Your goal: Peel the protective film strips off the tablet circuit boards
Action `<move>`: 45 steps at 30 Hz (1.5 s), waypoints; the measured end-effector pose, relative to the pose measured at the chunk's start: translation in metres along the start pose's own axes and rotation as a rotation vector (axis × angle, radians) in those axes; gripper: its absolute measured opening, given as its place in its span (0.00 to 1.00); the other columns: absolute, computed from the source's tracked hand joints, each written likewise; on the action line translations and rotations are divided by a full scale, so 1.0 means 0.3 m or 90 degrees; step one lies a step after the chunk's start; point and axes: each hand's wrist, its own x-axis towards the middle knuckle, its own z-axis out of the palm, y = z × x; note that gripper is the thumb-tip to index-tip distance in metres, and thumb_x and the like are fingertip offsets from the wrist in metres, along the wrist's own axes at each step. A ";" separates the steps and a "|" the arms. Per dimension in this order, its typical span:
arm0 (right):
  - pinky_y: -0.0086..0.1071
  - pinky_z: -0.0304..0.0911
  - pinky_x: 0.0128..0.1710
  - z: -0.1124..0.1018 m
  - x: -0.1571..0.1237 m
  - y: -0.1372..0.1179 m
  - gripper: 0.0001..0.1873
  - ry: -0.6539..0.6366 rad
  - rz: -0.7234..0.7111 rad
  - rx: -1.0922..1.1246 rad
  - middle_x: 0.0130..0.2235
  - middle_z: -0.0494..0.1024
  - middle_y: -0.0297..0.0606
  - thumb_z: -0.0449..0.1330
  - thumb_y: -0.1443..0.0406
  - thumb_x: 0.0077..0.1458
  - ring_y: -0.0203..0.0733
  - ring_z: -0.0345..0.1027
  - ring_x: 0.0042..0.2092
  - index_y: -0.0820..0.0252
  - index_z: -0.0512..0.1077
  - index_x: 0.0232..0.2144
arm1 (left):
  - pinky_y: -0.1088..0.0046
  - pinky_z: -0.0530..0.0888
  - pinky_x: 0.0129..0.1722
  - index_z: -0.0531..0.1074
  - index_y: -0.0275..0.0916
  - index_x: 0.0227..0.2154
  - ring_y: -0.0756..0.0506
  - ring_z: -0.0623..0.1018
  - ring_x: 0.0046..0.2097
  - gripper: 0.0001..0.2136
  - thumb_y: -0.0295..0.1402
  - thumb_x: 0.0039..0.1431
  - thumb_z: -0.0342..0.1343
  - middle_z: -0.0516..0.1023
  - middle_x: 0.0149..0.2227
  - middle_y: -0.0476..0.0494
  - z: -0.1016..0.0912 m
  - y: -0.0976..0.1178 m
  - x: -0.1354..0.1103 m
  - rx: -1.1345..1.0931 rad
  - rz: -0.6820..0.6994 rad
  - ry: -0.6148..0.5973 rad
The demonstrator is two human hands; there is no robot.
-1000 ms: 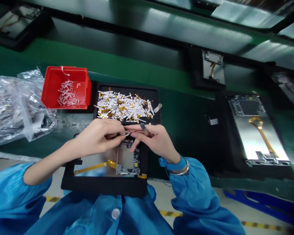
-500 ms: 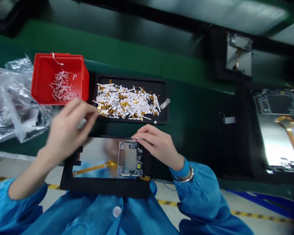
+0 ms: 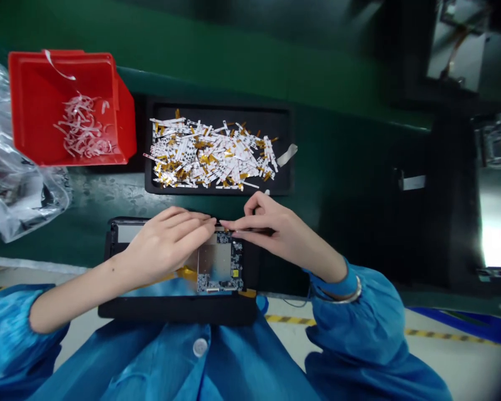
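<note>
as the open left hand [image 3: 165,245] rests on the tablet [image 3: 129,231], long axis crosswise — the right hand [image 3: 284,231] pinches something thin [image 3: 250,229].

**Both hands working at the upper edge of a tablet panel, thin tool in the right hand.**
The left hand [image 3: 167,242] is pressing its fingertips toward the edge of the tablet panel [image 3: 150,230], while the right hand [image 3: 284,234] is pinching a thin dark tool [image 3: 254,229] just above the circuit board [image 3: 219,262]; the panel is lying flat in a black jig [image 3: 175,309].
</note>
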 end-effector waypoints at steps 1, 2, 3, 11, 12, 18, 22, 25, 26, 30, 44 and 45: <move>0.30 0.64 0.28 -0.005 -0.004 0.002 0.12 -0.002 -0.011 0.023 0.37 0.64 0.35 0.60 0.62 0.63 0.32 0.61 0.29 0.49 0.79 0.47 | 0.66 0.75 0.45 0.68 0.34 0.48 0.43 0.80 0.46 0.10 0.25 0.70 0.44 0.80 0.47 0.38 0.000 0.004 0.003 0.011 0.005 -0.005; 0.30 0.64 0.28 -0.010 -0.008 -0.001 0.12 0.008 -0.023 0.046 0.37 0.64 0.35 0.61 0.63 0.63 0.32 0.61 0.29 0.48 0.79 0.47 | 0.66 0.75 0.44 0.68 0.34 0.48 0.42 0.80 0.46 0.10 0.25 0.70 0.44 0.80 0.47 0.38 0.001 0.007 0.006 0.010 -0.002 -0.010; 0.31 0.64 0.28 -0.015 -0.012 -0.007 0.12 0.031 -0.034 0.069 0.37 0.65 0.36 0.61 0.64 0.62 0.32 0.61 0.29 0.49 0.79 0.47 | 0.66 0.75 0.44 0.68 0.33 0.48 0.42 0.80 0.45 0.10 0.25 0.70 0.44 0.80 0.47 0.38 0.002 0.010 0.010 -0.002 -0.017 -0.018; 0.27 0.59 0.16 0.011 0.001 -0.052 0.19 0.366 0.149 0.335 0.27 0.69 0.33 0.53 0.52 0.66 0.31 0.64 0.22 0.56 0.68 0.27 | 0.65 0.74 0.53 0.67 0.37 0.54 0.43 0.76 0.55 0.14 0.24 0.69 0.45 0.77 0.53 0.38 0.027 0.008 0.034 -0.127 -0.017 -0.044; 0.26 0.58 0.13 0.023 0.010 -0.047 0.18 0.338 0.181 0.402 0.27 0.70 0.31 0.54 0.50 0.65 0.30 0.63 0.20 0.55 0.64 0.29 | 0.66 0.74 0.52 0.67 0.37 0.53 0.43 0.77 0.55 0.14 0.24 0.69 0.46 0.77 0.53 0.39 0.028 0.009 0.034 -0.133 -0.030 -0.044; 0.29 0.73 0.19 0.059 0.038 -0.026 0.22 0.215 0.200 0.552 0.28 0.75 0.26 0.68 0.52 0.52 0.39 0.77 0.24 0.51 0.59 0.35 | 0.67 0.74 0.52 0.66 0.39 0.53 0.45 0.77 0.54 0.13 0.23 0.68 0.47 0.77 0.52 0.42 0.029 0.012 0.032 -0.168 -0.071 -0.048; 0.29 0.73 0.18 0.062 0.035 -0.025 0.20 0.225 0.194 0.567 0.27 0.76 0.25 0.67 0.55 0.54 0.39 0.77 0.23 0.51 0.58 0.34 | 0.67 0.73 0.54 0.65 0.38 0.54 0.45 0.76 0.55 0.14 0.23 0.68 0.47 0.76 0.54 0.41 0.024 0.011 0.035 -0.183 -0.071 -0.062; 0.30 0.74 0.19 0.067 0.034 -0.022 0.21 0.238 0.204 0.576 0.26 0.76 0.25 0.67 0.54 0.54 0.40 0.76 0.22 0.51 0.57 0.34 | 0.67 0.73 0.55 0.66 0.39 0.54 0.44 0.75 0.56 0.15 0.23 0.68 0.47 0.75 0.55 0.41 0.013 0.014 0.037 -0.164 -0.075 -0.061; 0.31 0.74 0.19 0.068 0.034 -0.021 0.21 0.242 0.209 0.576 0.26 0.76 0.25 0.68 0.54 0.53 0.39 0.76 0.22 0.51 0.57 0.34 | 0.66 0.73 0.55 0.67 0.40 0.54 0.44 0.75 0.56 0.15 0.23 0.68 0.47 0.75 0.54 0.41 0.008 0.016 0.035 -0.148 -0.073 -0.056; 0.30 0.75 0.19 0.071 0.034 -0.020 0.20 0.243 0.211 0.572 0.27 0.77 0.24 0.67 0.56 0.55 0.38 0.76 0.22 0.51 0.57 0.34 | 0.63 0.74 0.52 0.68 0.40 0.53 0.41 0.76 0.54 0.13 0.26 0.69 0.47 0.77 0.51 0.40 -0.006 0.028 0.019 -0.083 -0.035 -0.053; 0.28 0.74 0.21 0.097 0.033 -0.011 0.13 0.307 0.084 0.494 0.26 0.75 0.22 0.65 0.67 0.57 0.35 0.75 0.23 0.53 0.62 0.35 | 0.59 0.72 0.48 0.67 0.27 0.55 0.37 0.75 0.57 0.14 0.23 0.71 0.45 0.78 0.52 0.37 -0.010 0.032 0.008 0.125 0.118 -0.104; 0.28 0.74 0.21 0.101 0.032 -0.014 0.13 0.326 0.077 0.481 0.26 0.75 0.23 0.65 0.68 0.57 0.35 0.75 0.24 0.52 0.62 0.35 | 0.59 0.72 0.48 0.68 0.27 0.55 0.37 0.75 0.56 0.14 0.22 0.70 0.45 0.78 0.52 0.38 -0.015 0.029 0.011 0.152 0.142 -0.108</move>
